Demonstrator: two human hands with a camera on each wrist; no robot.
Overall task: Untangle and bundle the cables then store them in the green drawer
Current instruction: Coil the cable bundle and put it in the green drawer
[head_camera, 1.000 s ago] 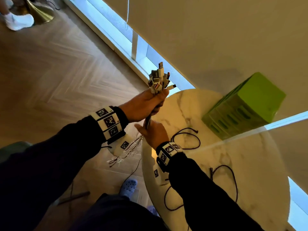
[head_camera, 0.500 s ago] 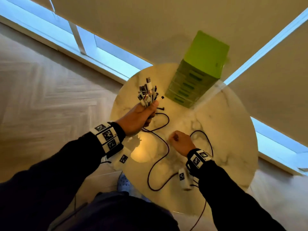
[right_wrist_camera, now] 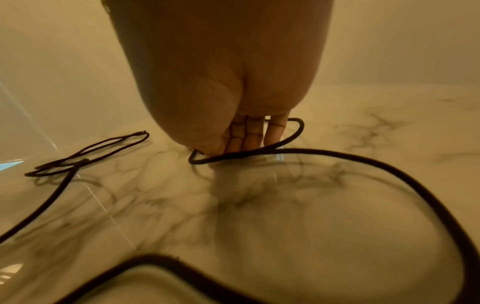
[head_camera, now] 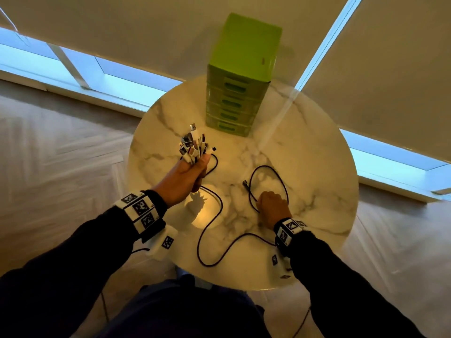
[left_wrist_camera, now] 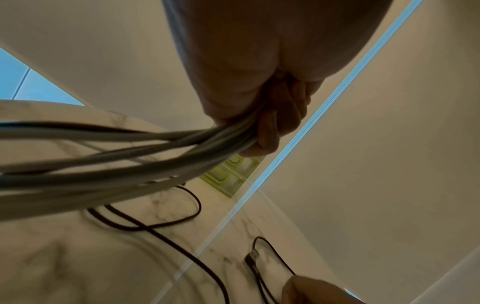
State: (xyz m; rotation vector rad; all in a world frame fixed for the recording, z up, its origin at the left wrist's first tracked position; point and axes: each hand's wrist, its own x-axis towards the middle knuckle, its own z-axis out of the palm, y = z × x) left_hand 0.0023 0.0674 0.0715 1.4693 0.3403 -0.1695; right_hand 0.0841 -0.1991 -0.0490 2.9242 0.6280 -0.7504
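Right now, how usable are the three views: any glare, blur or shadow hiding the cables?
Head view: sharp at centre, a warm glare patch on the marble table by the left hand; edges bend. Left wrist view: the white cable bundle is smeared and close, the black cable soft. Right wrist view: dim and yellow; the black cable at the right hand is sharp, blurred nearer the lens.

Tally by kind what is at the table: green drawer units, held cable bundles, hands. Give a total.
Green drawer unit: 1
Held cable bundle: 1, gripped in the left hand
Hands: 2; the right hand pinches the black cable on the table
Total: 4
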